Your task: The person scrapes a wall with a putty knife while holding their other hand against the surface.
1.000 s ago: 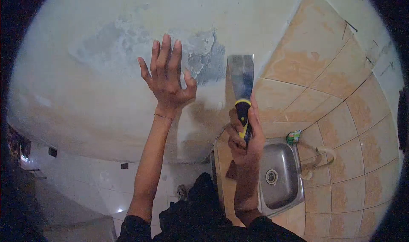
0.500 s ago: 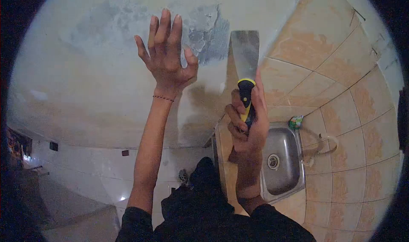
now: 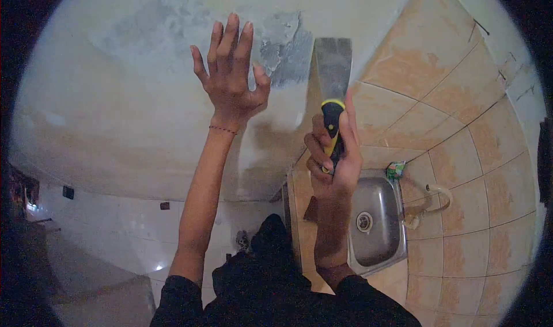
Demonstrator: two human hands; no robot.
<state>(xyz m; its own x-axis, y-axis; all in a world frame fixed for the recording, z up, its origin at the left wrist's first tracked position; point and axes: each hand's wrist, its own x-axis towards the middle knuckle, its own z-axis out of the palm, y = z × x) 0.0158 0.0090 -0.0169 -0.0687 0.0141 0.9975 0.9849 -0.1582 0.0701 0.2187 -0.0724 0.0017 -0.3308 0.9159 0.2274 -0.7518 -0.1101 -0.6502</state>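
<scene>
My right hand (image 3: 334, 154) grips the black and yellow handle of a wide putty knife (image 3: 332, 68), blade pointing up against the painted wall by the corner. My left hand (image 3: 230, 76) is raised with fingers spread, its palm flat on or close to the wall, just left of a grey scraped patch (image 3: 285, 48) where paint is gone. The blade's top edge lies at the right side of that patch. A thin thread bracelet circles my left wrist.
The right wall is covered in beige tiles (image 3: 461, 131). Below my right hand sits a steel sink (image 3: 377, 223) with a tap (image 3: 435, 197) and a small green packet (image 3: 396, 170) at its rim. White floor tiles (image 3: 115, 235) lie at the lower left.
Both hands have risen along the wall. The putty knife blade has moved up toward the scraped patch, and my left hand now lies higher beside it.
</scene>
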